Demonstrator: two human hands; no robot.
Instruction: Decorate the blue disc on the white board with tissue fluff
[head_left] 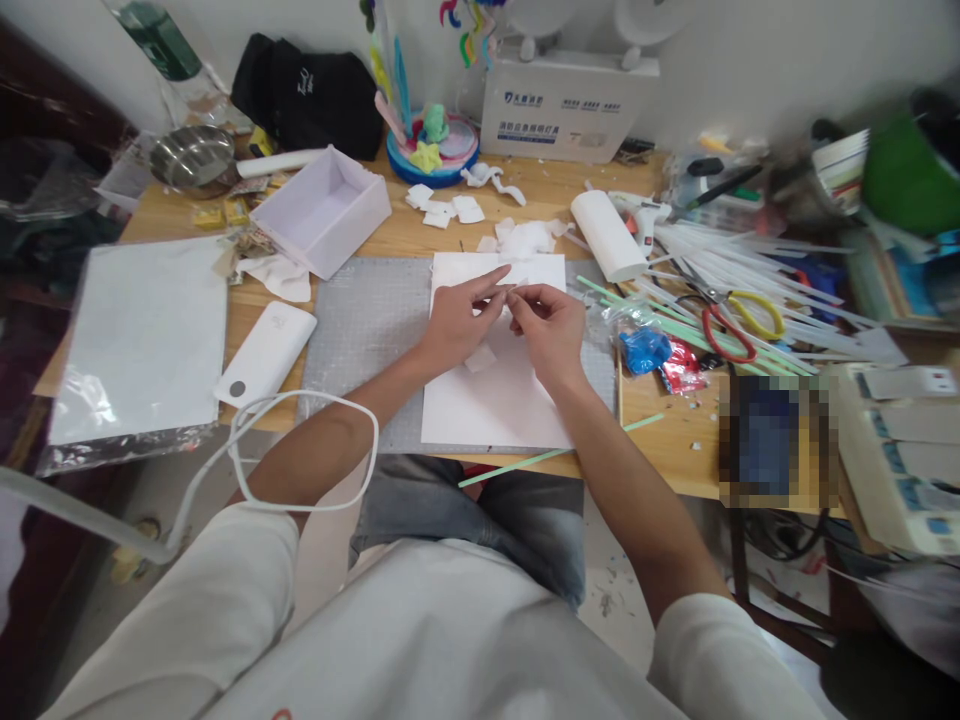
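Note:
My left hand (465, 318) and my right hand (553, 330) meet over a white paper sheet (499, 415). Fingertips of both are pinched together around something small, too tiny and too covered by the fingers to name. The left index finger reaches out above the pinch. Under the left hand a small whitish scrap (481, 358) rests on the sheet. A grey gridded cutting mat (367, 330) lies beneath the paper. Just beyond my fingers sits a crumpled pile of white tissue pieces (527, 238).
Left are a lilac open box (322, 210), a white power bank (268, 353) and a looped white cable (373, 450). Right are a white roll (609, 235), scissors (731, 315), pale sticks (757, 255) and green strips (525, 468). A white printed box (568, 110) stands behind.

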